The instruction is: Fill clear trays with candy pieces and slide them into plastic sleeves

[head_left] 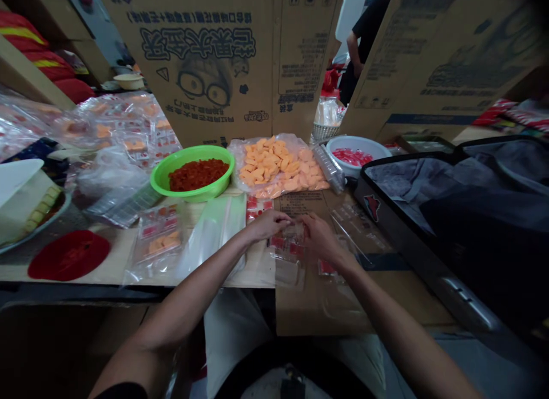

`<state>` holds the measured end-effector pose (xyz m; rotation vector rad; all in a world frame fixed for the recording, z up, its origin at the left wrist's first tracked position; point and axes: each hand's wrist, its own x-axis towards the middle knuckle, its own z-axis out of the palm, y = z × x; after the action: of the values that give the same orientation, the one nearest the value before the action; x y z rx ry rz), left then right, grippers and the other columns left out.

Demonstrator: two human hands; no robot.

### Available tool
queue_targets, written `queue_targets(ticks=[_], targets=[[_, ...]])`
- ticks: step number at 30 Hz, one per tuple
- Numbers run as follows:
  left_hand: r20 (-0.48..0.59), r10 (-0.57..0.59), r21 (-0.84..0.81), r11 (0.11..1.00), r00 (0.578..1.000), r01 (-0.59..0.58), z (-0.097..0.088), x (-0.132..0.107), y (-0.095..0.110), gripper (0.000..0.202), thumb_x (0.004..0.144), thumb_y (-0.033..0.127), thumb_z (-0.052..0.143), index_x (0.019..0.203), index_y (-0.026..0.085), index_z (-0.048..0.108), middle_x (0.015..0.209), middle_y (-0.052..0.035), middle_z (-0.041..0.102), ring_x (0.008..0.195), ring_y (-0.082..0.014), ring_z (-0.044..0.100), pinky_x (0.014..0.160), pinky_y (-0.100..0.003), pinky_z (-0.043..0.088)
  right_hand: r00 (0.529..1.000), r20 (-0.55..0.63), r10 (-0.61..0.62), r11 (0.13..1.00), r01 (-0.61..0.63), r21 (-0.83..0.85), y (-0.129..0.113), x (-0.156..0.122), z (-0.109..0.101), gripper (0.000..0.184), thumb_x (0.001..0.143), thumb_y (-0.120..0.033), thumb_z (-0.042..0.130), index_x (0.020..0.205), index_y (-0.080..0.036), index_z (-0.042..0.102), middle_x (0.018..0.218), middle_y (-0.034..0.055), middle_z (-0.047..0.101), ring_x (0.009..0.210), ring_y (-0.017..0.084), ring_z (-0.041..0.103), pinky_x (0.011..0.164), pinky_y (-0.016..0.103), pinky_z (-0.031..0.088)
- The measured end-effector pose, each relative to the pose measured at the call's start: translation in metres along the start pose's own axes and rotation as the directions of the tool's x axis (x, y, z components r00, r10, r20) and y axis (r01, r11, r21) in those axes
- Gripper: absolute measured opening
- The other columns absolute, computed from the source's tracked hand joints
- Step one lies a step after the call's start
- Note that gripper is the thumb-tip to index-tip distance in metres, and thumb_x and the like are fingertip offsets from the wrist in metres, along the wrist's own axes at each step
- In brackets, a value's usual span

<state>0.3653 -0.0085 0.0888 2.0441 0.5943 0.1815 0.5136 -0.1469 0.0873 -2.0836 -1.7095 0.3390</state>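
Observation:
A clear plastic tray with red packets in its upper part is in front of me, over a cardboard sheet. My left hand reaches its top edge from the left, fingers closed in a pinch; whatever is between them is too small to make out. At the upper right corner, my right hand has its fingers curled and closed on the tray. Just beyond are an open bag of orange pieces and a green basin of dark red pieces. Clear plastic bags lie left of my hands.
A pale basin of red-and-white packets is behind a stack of clear trays. An open black case takes up the right side. Tall cardboard walls the back. A filled bag and red lid lie left.

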Motion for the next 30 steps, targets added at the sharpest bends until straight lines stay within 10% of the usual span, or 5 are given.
queue_targets(ticks=[8, 20, 26, 30], targets=[[-0.123, -0.039, 0.324, 0.943, 0.992, 0.078, -0.009, 0.015, -0.013, 0.022, 0.086, 0.030, 0.058, 0.093, 0.016, 0.074, 0.081, -0.0044, 0.073, 0.074, -0.0187, 0.062, 0.066, -0.025, 0.044, 0.998, 0.051, 0.038, 0.999, -0.038, -0.005, 0.007, -0.002, -0.001, 0.038, 0.079, -0.004, 0.051, 0.112, -0.014, 0.067, 0.104, 0.0108, 0.066, 0.095, 0.021, 0.059, 0.082, 0.028, 0.042], [0.003, 0.041, 0.440, 0.897, 0.999, -0.038, -0.010, 0.004, -0.028, 0.012, 0.077, 0.015, 0.059, 0.079, 0.018, 0.070, 0.073, -0.0022, 0.068, 0.066, -0.0158, 0.055, 0.065, -0.025, 0.037, 0.965, 0.115, 0.237, 0.952, -0.207, -0.226, -0.032, 0.015, 0.012, 0.031, 0.090, -0.031, 0.058, 0.117, -0.018, 0.065, 0.124, 0.0188, 0.054, 0.116, 0.033, 0.052, 0.090, 0.045, 0.047], [-0.289, -0.069, 0.277, 0.949, 0.955, 0.152, -0.011, 0.006, -0.041, 0.023, 0.087, 0.027, 0.055, 0.098, 0.015, 0.071, 0.083, -0.0054, 0.071, 0.073, -0.0172, 0.060, 0.069, -0.025, 0.042, 0.964, 0.063, 0.258, 0.932, -0.231, -0.279, -0.042, 0.027, 0.023, 0.036, 0.083, -0.039, 0.067, 0.109, -0.014, 0.069, 0.121, 0.0207, 0.055, 0.114, 0.035, 0.051, 0.096, 0.053, 0.040], [-0.293, -0.124, 0.240, 0.950, 0.948, 0.198, -0.005, 0.003, -0.046, 0.020, 0.081, 0.025, 0.061, 0.093, 0.013, 0.072, 0.075, -0.0036, 0.069, 0.069, -0.0165, 0.059, 0.065, -0.024, 0.042, 0.977, 0.090, 0.193, 0.944, -0.160, -0.289, -0.042, 0.031, 0.025, 0.044, 0.075, -0.044, 0.074, 0.106, -0.014, 0.071, 0.120, 0.0196, 0.057, 0.114, 0.034, 0.051, 0.096, 0.049, 0.039]])
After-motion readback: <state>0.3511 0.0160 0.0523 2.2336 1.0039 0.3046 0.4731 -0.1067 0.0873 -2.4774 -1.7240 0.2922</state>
